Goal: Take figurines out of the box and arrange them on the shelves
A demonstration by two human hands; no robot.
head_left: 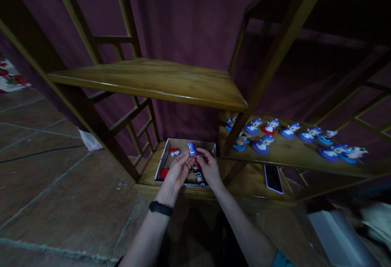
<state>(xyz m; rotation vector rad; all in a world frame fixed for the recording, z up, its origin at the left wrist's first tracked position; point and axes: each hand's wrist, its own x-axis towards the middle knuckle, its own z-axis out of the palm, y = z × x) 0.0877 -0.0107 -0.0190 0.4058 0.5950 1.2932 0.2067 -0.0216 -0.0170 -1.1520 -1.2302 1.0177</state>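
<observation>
A small purple figurine (pixel 192 148) is held up between my two hands over the open box. My left hand (pixel 179 171) grips its lower left side with the fingertips. From the other side, my right hand (pixel 209 168) pinches its lower right edge. Below them the shallow cardboard box (pixel 161 162) holds a small red-and-white figure (pixel 174 152), a red round piece (pixel 164 173) and a dark figure with red and white parts (pixel 198 175). My hands hide some of what lies in the box.
Several purple, blue and red-based figurines (pixel 263 144) stand on the shelf (pixel 290 153) at right. A phone (pixel 273 178) lies on the lower board. Above the box juts a wooden shelf (pixel 146 77); a slanted post (pixel 271 55) rises right of it.
</observation>
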